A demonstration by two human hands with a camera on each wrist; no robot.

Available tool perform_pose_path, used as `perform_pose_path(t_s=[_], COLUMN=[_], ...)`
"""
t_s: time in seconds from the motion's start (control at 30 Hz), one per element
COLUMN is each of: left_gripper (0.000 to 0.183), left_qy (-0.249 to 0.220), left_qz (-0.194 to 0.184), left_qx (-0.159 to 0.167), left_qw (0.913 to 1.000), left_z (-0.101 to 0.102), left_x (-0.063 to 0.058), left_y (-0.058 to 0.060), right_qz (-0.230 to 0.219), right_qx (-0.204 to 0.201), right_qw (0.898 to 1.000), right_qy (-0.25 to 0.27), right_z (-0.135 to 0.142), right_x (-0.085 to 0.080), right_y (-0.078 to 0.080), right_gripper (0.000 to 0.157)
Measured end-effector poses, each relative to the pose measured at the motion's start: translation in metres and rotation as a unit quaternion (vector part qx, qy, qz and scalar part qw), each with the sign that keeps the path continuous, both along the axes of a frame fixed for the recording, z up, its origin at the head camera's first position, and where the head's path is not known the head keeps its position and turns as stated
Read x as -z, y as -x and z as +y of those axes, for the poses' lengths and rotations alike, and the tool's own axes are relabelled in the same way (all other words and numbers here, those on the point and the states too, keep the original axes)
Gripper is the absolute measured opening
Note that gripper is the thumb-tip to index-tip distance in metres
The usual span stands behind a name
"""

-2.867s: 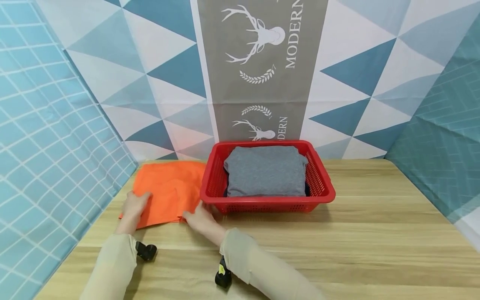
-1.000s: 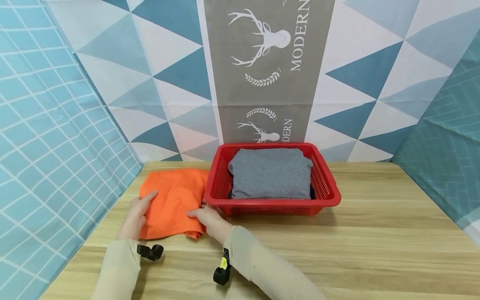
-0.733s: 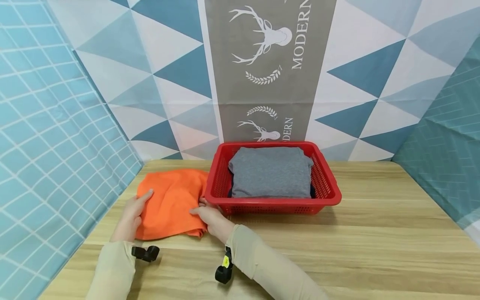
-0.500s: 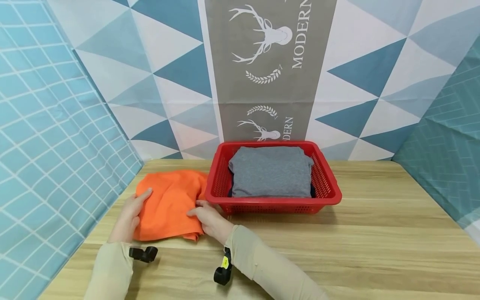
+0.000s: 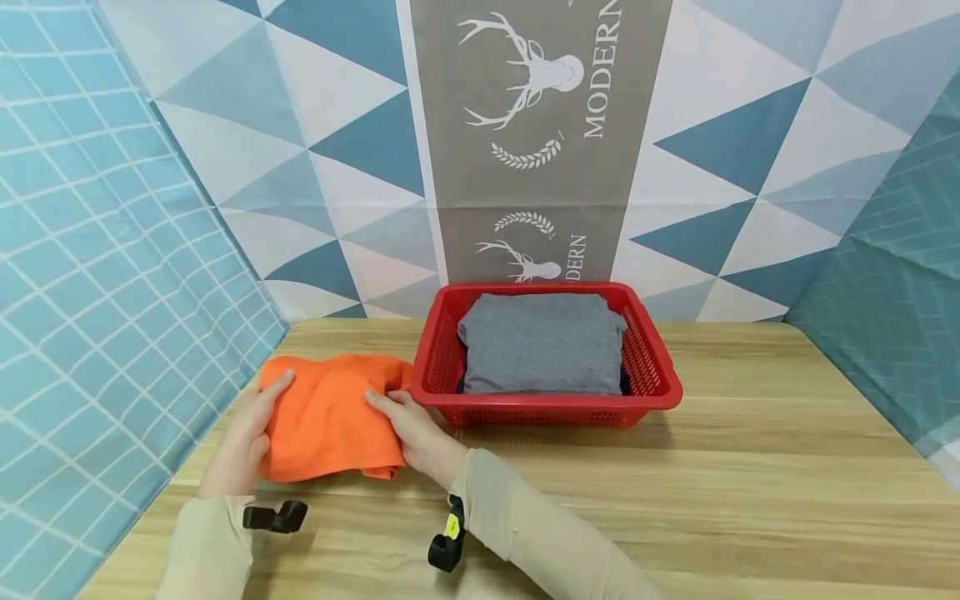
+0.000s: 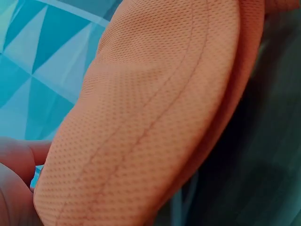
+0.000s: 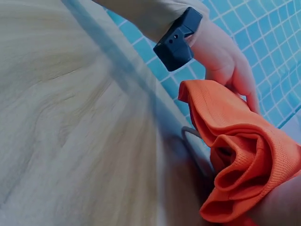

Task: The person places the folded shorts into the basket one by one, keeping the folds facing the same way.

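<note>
An orange folded shirt (image 5: pixel 330 421) of mesh-like knit lies between my two hands at the left of the table. My left hand (image 5: pixel 243 429) grips its left side, thumb on top, fingers hidden beneath. With the thumb over the cloth, my right hand (image 5: pixel 420 432) holds the right side, close to the basket. Double stitching runs along the shirt's hem (image 6: pixel 141 103) in the left wrist view. Rolled layers of the shirt (image 7: pixel 240 155) show at its end in the right wrist view, and its front edge looks raised off the table.
A red plastic basket (image 5: pixel 551 402) stands right of the shirt against the back wall. Inside it lies a folded grey garment (image 5: pixel 542 343) over something dark. Wooden tabletop (image 5: pixel 735 467) stretches to the right. A blue tiled-pattern sheet (image 5: pixel 97 275) borders the left side.
Flat at first, the orange shirt is now bunched narrower and drawn slightly left and nearer, its back edge lower. My left hand has shifted left; the right thumb has moved farther over the cloth.
</note>
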State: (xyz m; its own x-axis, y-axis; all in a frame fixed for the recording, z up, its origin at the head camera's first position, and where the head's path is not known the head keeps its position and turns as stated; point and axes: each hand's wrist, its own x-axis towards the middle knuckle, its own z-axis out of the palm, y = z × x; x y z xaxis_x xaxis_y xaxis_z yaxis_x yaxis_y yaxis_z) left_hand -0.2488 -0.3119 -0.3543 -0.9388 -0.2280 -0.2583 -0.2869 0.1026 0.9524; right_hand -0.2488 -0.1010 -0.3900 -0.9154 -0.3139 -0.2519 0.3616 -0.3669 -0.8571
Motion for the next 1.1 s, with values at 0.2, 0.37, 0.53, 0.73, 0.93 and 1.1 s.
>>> perform_pose_path(t_s=[0.2, 0.37, 0.53, 0.73, 0.93, 1.1], left_gripper=[0.075, 0.055, 0.039, 0.044, 0.042, 0.035], left_qy=[0.045, 0.057, 0.019, 0.029, 0.015, -0.025], left_qz=[0.016, 0.033, 0.065, 0.064, 0.094, 0.143], left_qx=[-0.053, -0.076, -0.095, -0.107, -0.114, -0.147], left_qw=[0.9974, 0.9949, 0.9931, 0.9918, 0.9890, 0.9784], left_z=[0.003, 0.003, 0.003, 0.008, 0.013, 0.021], left_x=[-0.010, -0.018, -0.025, -0.028, -0.036, -0.047], left_y=[-0.006, -0.011, -0.013, -0.018, -0.025, -0.026], right_qz=[0.052, 0.068, 0.087, 0.116, 0.131, 0.140], right_qx=[-0.040, -0.069, -0.097, -0.131, -0.133, -0.130], right_qw=[0.998, 0.995, 0.992, 0.985, 0.982, 0.982], right_qy=[-0.013, 0.002, -0.005, 0.004, -0.004, -0.009], right_z=[0.001, 0.000, 0.000, 0.000, 0.004, 0.010], right_x=[-0.005, -0.010, -0.019, -0.029, -0.046, -0.058], right_y=[-0.005, -0.010, -0.015, -0.020, -0.017, -0.012], right_gripper=[0.028, 0.028, 0.031, 0.041, 0.050, 0.047])
